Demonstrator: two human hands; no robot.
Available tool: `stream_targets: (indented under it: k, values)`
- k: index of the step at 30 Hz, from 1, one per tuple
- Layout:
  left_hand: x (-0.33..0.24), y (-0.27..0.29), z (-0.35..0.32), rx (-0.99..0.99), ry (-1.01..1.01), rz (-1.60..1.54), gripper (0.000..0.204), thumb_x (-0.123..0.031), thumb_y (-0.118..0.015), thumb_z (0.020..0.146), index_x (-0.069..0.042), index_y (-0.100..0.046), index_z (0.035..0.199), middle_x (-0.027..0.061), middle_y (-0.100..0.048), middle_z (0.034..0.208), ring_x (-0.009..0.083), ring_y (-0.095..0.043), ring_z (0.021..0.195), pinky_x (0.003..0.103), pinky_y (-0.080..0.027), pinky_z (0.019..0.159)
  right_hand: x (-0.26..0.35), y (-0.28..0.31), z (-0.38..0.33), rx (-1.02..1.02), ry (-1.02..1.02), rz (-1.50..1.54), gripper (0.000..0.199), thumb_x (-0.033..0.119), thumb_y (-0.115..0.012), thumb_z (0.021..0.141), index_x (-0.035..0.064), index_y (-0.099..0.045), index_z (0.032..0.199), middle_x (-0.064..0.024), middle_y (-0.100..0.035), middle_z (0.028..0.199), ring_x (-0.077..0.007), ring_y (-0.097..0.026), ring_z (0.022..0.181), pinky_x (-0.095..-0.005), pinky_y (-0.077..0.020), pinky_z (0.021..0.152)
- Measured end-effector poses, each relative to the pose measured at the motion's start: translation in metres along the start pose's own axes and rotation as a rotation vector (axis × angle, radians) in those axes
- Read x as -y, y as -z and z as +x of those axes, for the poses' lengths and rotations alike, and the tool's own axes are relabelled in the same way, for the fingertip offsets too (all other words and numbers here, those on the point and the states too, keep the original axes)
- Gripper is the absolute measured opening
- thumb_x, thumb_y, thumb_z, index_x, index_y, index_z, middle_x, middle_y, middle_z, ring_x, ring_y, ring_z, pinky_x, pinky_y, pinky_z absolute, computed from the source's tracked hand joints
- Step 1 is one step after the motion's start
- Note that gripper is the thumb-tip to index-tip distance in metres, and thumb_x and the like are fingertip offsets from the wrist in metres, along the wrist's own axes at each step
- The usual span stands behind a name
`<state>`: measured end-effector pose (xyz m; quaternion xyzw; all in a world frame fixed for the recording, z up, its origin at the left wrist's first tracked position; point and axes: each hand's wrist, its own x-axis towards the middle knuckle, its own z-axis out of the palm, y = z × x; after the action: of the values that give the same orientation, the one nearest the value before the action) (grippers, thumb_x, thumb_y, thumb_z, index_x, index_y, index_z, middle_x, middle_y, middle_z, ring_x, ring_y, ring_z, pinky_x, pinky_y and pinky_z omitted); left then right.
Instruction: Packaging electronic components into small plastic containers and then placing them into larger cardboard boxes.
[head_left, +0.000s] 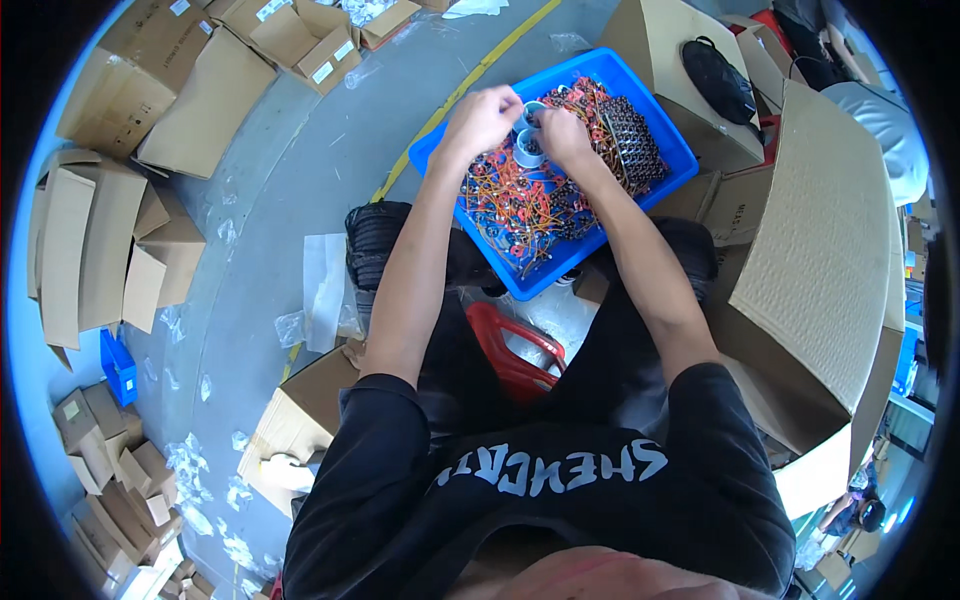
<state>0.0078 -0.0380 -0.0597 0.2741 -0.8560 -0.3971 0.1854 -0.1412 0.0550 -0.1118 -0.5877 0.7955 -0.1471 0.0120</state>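
Observation:
A blue plastic tray rests across my lap, filled with small parts: orange wires with red pieces toward the near left, dark round parts toward the right. Two small light-blue cups sit among them, with dark bits inside. My left hand is raised over the tray's far left side, fingers pinched beside the farther cup. Close to both cups, my right hand has its fingers curled downward. Whatever either hand's fingertips hold is too small or hidden to make out.
Large open cardboard boxes stand close on my right, one with a black bag on it. More cartons line the left. A red stool shows between my legs. Plastic scraps litter the floor. Another person is at far right.

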Motion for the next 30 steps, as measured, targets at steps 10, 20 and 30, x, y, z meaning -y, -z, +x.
stream_targets:
  k: [10, 20, 30]
  values:
    - [0.018, 0.057, -0.013, -0.286, 0.123, -0.578, 0.017, -0.016, -0.052, 0.093, -0.003, -0.063, 0.1, 0.0073, -0.065, 0.082, 0.0135, -0.062, 0.066, 0.025, -0.05, 0.059, 0.074, 0.134, -0.121, -0.524, -0.102, 0.299, 0.012, 0.009, -0.067, 0.075, 0.0025, -0.068, 0.086, -0.0131, -0.061, 0.081, -0.0282, -0.062, 0.076, -0.0362, -0.0485, 0.065]
    - [0.027, 0.013, 0.022, 0.03, -0.112, -0.203, 0.02, -0.021, -0.055, 0.094, -0.004, -0.063, 0.099, 0.0027, -0.063, 0.08, 0.0086, -0.057, 0.067, 0.022, -0.047, 0.059, 0.123, 0.359, -0.444, -1.003, -0.51, 0.108, 0.015, -0.003, -0.066, 0.076, -0.0024, -0.067, 0.091, -0.0055, -0.059, 0.083, -0.0164, -0.057, 0.072, -0.0269, -0.044, 0.062]
    - [-0.267, -0.081, -0.236, 0.678, -0.347, -1.153, 0.03, -0.023, -0.05, 0.096, 0.001, -0.048, 0.115, 0.0105, -0.06, 0.084, 0.0159, -0.062, 0.069, 0.024, -0.051, 0.059, 0.099, 0.305, -0.48, -1.151, -0.537, 0.26, 0.021, -0.007, -0.063, 0.077, -0.0025, -0.068, 0.097, -0.0056, -0.059, 0.081, -0.0103, -0.056, 0.072, -0.0204, -0.0404, 0.059]
